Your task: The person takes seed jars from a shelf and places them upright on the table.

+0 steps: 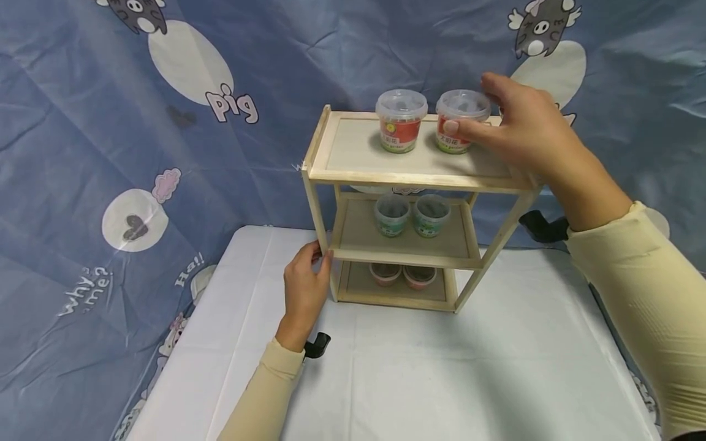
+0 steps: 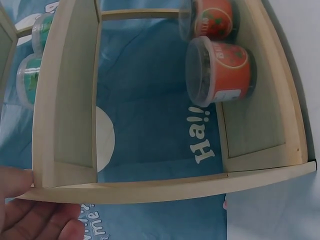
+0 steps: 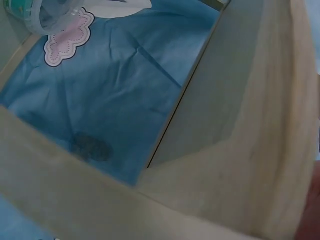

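Right hand (image 1: pixel 532 125) holds the right red-labelled plastic tub (image 1: pixel 462 111) on the top shelf (image 1: pixel 353 144), between thumb and fingers (image 1: pixel 493 84); left hand (image 1: pixel 306 278) pinches the rack's left post (image 1: pixel 317 211).

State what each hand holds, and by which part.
The right hand holds the right cup on the top shelf by its side; the left hand grips the wooden rack by its left front post, beside the middle shelf.
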The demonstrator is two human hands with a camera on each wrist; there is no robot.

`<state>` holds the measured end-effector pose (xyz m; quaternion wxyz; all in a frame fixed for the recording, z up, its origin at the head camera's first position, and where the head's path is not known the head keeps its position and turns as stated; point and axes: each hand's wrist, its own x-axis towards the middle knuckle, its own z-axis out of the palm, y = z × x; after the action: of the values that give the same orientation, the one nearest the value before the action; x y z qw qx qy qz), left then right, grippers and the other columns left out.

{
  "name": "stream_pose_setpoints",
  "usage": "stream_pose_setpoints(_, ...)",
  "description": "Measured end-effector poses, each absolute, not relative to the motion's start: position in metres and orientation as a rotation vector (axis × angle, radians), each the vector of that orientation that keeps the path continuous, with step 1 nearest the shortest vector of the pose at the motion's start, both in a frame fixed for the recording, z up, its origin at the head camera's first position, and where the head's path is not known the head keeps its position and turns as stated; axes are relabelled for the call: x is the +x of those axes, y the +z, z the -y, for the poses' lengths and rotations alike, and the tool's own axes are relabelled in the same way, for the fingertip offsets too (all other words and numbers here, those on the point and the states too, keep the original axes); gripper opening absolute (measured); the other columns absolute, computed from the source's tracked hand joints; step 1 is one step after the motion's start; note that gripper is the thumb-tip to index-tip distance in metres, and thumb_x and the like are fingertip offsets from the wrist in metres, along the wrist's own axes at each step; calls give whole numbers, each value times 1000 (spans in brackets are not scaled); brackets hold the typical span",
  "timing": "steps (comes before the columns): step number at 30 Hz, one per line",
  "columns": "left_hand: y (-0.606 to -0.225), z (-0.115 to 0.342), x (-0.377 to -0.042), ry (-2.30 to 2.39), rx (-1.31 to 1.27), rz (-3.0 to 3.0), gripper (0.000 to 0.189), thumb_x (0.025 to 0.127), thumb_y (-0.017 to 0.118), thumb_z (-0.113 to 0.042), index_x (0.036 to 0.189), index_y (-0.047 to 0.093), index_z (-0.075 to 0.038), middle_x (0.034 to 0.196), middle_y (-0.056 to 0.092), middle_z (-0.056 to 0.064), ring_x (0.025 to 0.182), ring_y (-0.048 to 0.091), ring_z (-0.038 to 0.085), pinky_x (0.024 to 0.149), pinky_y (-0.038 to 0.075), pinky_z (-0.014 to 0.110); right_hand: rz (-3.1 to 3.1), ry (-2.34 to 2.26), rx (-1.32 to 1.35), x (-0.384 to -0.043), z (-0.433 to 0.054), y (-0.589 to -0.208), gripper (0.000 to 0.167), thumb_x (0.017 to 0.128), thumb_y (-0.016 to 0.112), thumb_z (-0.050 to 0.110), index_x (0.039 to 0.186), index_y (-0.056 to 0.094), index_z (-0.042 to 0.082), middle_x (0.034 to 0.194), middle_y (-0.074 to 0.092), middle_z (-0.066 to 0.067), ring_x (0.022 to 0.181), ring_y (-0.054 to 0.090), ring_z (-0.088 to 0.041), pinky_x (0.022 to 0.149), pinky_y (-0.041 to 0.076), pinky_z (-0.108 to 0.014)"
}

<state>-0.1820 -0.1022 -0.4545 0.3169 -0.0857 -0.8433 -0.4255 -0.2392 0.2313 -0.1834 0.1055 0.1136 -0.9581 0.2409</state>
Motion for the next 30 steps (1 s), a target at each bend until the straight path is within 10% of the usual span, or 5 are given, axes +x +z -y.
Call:
stream_pose_setpoints(22,-442,109,-193,-1271,-152,2344,20,97,77,-13,111,72,0,101,75,13,92,74,25,83,61,41,2846,668,255,-251,-222,-187,91,94,67,62,159,41,3,126,60,-27,105,51,-37,81,40,-49)
stream_pose_setpoints(30,-439,109,-192,-1299,-135,2360,18,96,77,-11,108,71,1,98,74,12,88,74,25,79,61,43,2839,710,239,-250,-222,-188,92,93,69,61,158,42,2,130,61,-27,107,54,-37,85,40,-50)
